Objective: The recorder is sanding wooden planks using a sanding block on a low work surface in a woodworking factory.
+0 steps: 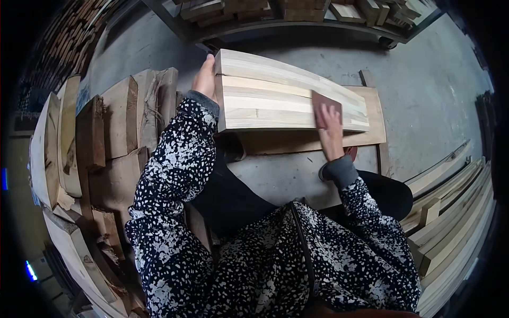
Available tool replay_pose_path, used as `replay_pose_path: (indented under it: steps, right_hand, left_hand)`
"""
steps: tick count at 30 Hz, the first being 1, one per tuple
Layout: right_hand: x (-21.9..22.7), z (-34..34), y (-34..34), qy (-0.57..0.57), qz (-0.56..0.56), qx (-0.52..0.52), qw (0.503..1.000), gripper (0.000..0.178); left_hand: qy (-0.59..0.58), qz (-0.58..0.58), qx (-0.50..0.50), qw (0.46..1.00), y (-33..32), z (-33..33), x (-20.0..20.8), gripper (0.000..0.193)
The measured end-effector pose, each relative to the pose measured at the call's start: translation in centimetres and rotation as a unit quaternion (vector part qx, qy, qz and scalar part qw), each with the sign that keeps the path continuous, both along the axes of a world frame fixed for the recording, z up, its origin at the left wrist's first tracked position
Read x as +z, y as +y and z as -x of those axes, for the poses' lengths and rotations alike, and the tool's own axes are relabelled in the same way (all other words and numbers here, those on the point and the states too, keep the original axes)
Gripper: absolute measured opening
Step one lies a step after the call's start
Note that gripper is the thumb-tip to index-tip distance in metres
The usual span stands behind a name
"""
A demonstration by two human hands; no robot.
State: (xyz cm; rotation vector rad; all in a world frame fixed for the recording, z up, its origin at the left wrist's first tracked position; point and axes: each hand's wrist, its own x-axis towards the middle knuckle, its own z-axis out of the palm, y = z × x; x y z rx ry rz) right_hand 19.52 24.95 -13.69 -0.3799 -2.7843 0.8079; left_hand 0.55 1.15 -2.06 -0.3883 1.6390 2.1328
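A thick pale board (265, 103) of glued wooden strips lies lengthwise in front of me, slanting away to the right. My left hand (205, 79) grips its left end near the far corner; some of those fingers are hidden behind the wood. On the board's upper face, toward the right, my right hand (331, 130) holds a reddish-brown sheet of sandpaper (319, 99), its fingertips pressed down on the sheet. Beneath the board is a wider light-brown plank (376, 114), which sticks out at the right end and along the near side.
Rough-edged timber slabs (119, 114) are stacked close on my left. Long pale strips (456, 212) lie in a pile at the lower right. A wheeled metal rack (297, 29) with wooden blocks stands at the back. Grey concrete floor (424, 106) shows beyond the board.
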Motion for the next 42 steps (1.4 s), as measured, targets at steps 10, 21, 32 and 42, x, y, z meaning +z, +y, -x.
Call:
replay_pose_path:
  steps: [10,21,32,42]
  right_hand:
    - [11.4,3.1,-10.0,0.115,0.036,0.298,0.947,0.057]
    - [-4.8,2.6,8.6,-0.062,0.059,0.007,0.996,0.040]
    - [12.2,11.3,-9.2,0.147,0.058,0.251,0.955,0.052]
    - [-13.9,3.1,17.0,-0.066,-0.005,-0.072,0.995,0.054]
  left_hand:
    - [-0.021,-0.153,-0.085,0.984,-0.5,-1.1,1.0,0.080]
    - [-0.019,-0.140,-0.042,0.989,0.9,-2.5,2.7,0.084]
    - [0.111,-0.130,0.088,0.981,2.0,-3.6,2.6,0.084]
    - [-0.006,-0.113,-0.034,0.993,2.6,-2.3,3.1,0.064]
